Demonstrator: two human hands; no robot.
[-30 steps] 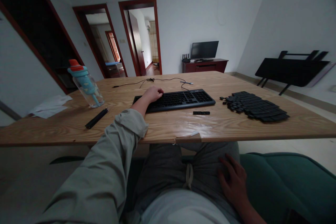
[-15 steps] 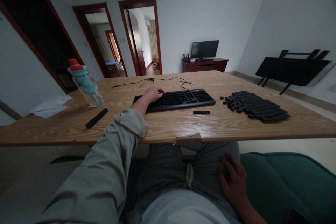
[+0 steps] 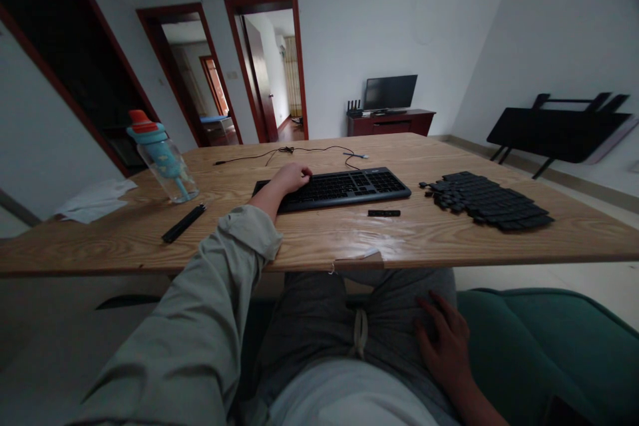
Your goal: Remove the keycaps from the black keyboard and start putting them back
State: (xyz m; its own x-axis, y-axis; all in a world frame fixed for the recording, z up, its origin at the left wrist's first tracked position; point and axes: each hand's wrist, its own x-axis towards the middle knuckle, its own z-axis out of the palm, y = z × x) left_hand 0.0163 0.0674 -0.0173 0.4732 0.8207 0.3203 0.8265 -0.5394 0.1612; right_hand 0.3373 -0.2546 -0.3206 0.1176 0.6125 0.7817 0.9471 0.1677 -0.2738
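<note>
The keyboard (image 3: 339, 188) is lying flat near the middle of the desk (image 3: 319, 239). The left hand (image 3: 291, 178) is resting on the keyboard's left end, fingers loosely curled and gripping nothing. The right hand (image 3: 444, 339) is lying on the lap, nearer than the keyboard, fingers spread flat and holding nothing. Right of the keyboard, loose keycaps (image 3: 486, 200) are lying in a heap. Left of the keyboard, a bottle (image 3: 162, 156) is standing upright.

Left hand (image 3: 292, 178) rests on keyboard (image 3: 344, 188) left end; right hand (image 3: 446, 343) flat on thigh; loose keycaps (image 3: 486, 201) right on surface (image 3: 309, 239).
</note>
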